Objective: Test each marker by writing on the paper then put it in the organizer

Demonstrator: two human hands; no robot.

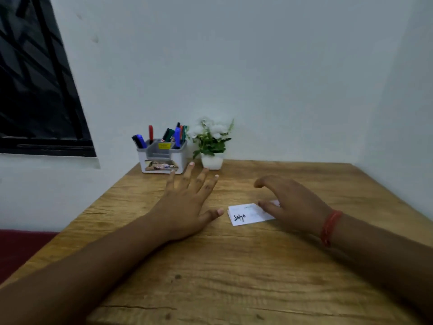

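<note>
Looks like the end of the job, or a pause between markers: no marker in either hand, none lying on the brown wooden counter (234,266). Left hand (187,205) spread wide and flat, fingers straight, pointing to about 12 o'clock at the white and grey plastic organizer (161,156), holding nothing. Right hand (290,202) loosely curved, fingertips resting on the right part of the small white paper card (246,214), pinching nothing that can be seen. Card flat on the counter, at about 3 o'clock from the left hand, near its thumb, with a short dark scribbled word at its left end and fainter marks above. Organizer at the far edge of the counter by the wall, at about 11 o'clock from the card, well apart from it. Bunch of capped markers (173,134) standing upright or leaning in its pockets: blue, black, red, green. Next move, probably: check for any marker left untested; if none, nothing more to put away. Small white pot of green leaves and white flowers (212,146) just beside the organizer, at its 3 o'clock.
</note>
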